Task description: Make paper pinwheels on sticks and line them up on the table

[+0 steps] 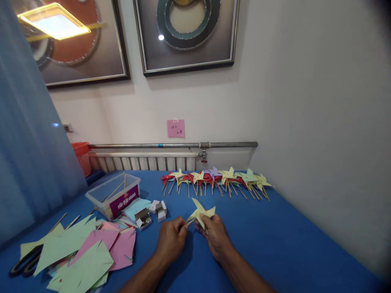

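A pale yellow paper pinwheel [200,211] is pinched between the thumb and fingers of my right hand [215,236], just above the blue table cover. From its back a thin wooden stick [190,221] runs to the left. My left hand [173,236] is closed around that stick, and most of its length is hidden in the fist. The pinwheel's blades point up, left and right; its lower part is covered by my right fingers. Left of my hands stand small white boxes [161,211], and an open small box [143,219] shows metal bits inside.
Finished pinwheels [227,175] on sticks lie in a row along the back. To the left are a clear plastic box [113,191] with sticks, slit paper sheets [88,264] and black-handled scissors [26,262]. A pipe [177,145] and wall border the blue table [259,236].
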Tool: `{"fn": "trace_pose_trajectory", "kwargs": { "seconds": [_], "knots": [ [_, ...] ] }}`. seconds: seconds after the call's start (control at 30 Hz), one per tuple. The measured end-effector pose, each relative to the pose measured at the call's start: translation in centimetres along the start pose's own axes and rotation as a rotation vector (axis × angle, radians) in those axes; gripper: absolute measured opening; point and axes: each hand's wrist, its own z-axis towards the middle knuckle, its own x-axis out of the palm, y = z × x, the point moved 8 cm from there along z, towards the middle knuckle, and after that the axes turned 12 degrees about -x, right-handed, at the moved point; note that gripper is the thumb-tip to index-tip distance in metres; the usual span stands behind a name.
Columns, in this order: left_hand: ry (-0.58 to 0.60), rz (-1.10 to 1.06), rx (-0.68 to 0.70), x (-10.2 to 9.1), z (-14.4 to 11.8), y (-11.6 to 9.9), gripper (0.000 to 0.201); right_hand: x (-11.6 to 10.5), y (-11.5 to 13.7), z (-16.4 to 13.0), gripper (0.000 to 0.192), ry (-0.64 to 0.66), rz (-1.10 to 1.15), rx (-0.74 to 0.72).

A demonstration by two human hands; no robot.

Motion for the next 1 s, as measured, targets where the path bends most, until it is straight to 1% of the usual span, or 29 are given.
{"fn": "trace_pose_trajectory", "kwargs": {
  "seconds": [0.33, 0.43, 0.53, 0.6, 0.67, 0.77, 0.87, 0.93, 1.0],
  "knots": [
    [0.034, 0.015, -0.001, 0.2, -0.1, -0.1, 0.023, 0.0, 0.1, 0.2, 0.029, 0.001, -0.035, -0.031],
    [0.06, 0.029, -0.002, -0.1, -0.1, -0.2, 0.02, -0.6, 0.2, 0.6, 0.032, -0.043, -0.02, -0.038],
    [0.036, 0.083, 0.015, -0.8, 0.0, -0.5, 0.018, -1.8, 0.8, 1.3, 0.035, -0.109, -0.026, -0.067],
    [0.01, 0.134, 0.027, -1.3, 0.1, -0.7, 0.018, -2.5, 1.3, 1.8, 0.036, -0.132, -0.039, -0.096],
    [0.009, 0.191, 0.038, -1.4, 0.2, -0.7, 0.018, -3.0, 1.6, 2.3, 0.035, -0.147, -0.053, -0.111],
    [0.022, 0.306, 0.055, -1.0, 0.1, -0.7, 0.019, -3.2, 1.7, 2.6, 0.032, -0.156, -0.079, -0.116],
    [0.016, 0.397, 0.066, -0.7, -0.1, -0.6, 0.019, -3.0, 1.6, 2.7, 0.032, -0.138, -0.103, -0.116],
    [0.003, 0.4, 0.06, -0.7, -0.1, -0.4, 0.019, -3.0, 1.7, 2.9, 0.035, -0.129, -0.104, -0.119],
    [-0.028, 0.369, 0.03, -0.9, 0.2, 0.0, 0.019, -3.4, 2.0, 3.0, 0.039, -0.169, -0.106, -0.144]
  ]
}}
